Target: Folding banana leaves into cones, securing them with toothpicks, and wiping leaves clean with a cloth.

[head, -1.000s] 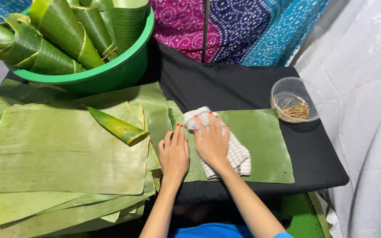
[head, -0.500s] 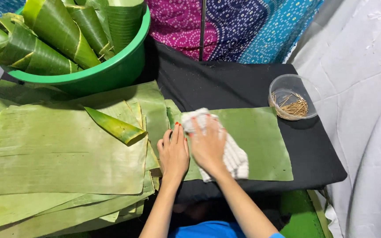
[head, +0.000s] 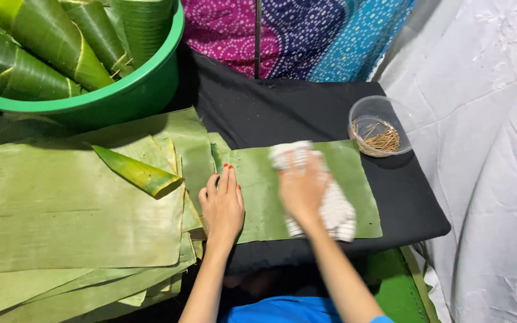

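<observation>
Hands at work on a banana leaf sheet spread flat over the black-covered bench: the left hand lies open, fingers together, pressing the sheet's left edge, while the right hand, blurred, presses a white checked cloth against the leaf's middle. Beside the left hand lies a stack of larger leaves with a rolled leaf cone on top. A green basin of leaf cones stands behind the stack. A clear bowl of wooden picks sits just beyond the sheet's far right corner.
</observation>
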